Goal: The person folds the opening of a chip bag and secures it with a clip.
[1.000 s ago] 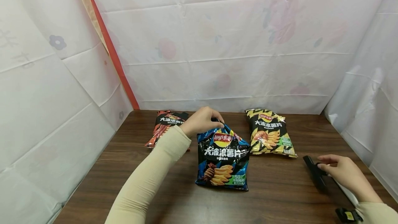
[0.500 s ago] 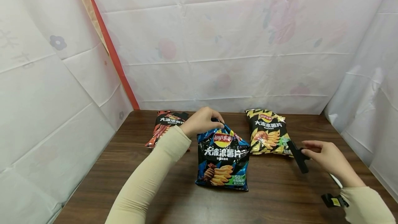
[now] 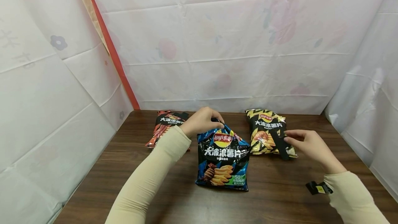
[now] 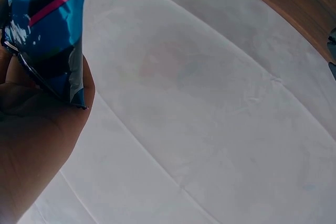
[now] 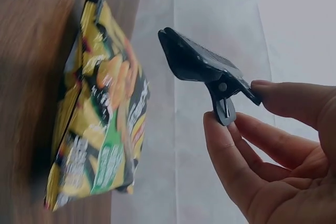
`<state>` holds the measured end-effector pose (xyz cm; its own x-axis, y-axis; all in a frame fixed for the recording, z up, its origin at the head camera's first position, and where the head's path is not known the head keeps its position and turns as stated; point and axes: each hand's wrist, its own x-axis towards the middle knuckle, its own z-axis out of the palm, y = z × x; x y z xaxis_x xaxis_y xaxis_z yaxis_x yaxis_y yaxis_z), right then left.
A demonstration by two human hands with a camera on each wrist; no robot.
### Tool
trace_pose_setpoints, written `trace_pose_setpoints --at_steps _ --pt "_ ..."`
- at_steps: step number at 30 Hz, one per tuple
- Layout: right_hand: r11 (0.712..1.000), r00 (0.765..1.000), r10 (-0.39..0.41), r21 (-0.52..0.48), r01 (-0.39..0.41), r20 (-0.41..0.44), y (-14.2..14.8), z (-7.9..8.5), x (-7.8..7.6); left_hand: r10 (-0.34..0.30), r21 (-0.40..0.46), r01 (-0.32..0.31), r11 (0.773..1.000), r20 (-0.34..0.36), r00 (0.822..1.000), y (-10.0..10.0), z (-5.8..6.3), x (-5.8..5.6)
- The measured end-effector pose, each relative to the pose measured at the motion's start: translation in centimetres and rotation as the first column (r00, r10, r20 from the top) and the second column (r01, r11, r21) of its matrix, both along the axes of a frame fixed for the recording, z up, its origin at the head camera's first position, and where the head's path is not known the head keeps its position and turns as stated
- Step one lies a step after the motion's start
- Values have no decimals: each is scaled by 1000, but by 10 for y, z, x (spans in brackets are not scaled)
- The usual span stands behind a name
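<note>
My left hand (image 3: 203,122) pinches the gathered top of a blue and black bag of chips (image 3: 222,161), which stands upright on the table. In the left wrist view the folded blue top of that bag (image 4: 50,35) lies within the fingers. Over to the right, my right hand (image 3: 311,144) holds a wide black bag clip (image 3: 281,145) by its two handles, thumb on one and fingers on the other. The right wrist view shows the clip (image 5: 202,64) with its jaws together and nothing between them, apart from a yellow bag of chips (image 5: 105,114).
A yellow and black bag of chips (image 3: 268,132) lies at the back right, partly behind the clip. At the back left lies a red and black bag (image 3: 168,123), partly hidden by the left arm. White patterned cloth (image 3: 224,44) walls the wooden table (image 3: 273,189).
My right hand has moved left and away from me with the black clip, which now overlaps the yellow bag in the head view. The left hand and blue bag have stayed put.
</note>
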<state>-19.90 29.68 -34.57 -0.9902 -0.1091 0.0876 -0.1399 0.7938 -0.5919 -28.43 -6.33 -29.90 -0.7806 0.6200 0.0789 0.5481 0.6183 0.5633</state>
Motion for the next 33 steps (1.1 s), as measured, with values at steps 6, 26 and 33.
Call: trace_pose_setpoints --at_steps 6,26,33 --pt "999 999 28 -19 -28 17 -14 9 -5 0 -3 -1 1000 -7 1000 0 0 0" --pt "982 992 101 -164 -89 69 -47 24 -18 0 -1 0 1000 8 1000 -2 2 1" --pt "947 980 165 -296 -126 110 -56 29 -23 1 -3 -1 1000 9 1000 -3 2 0"
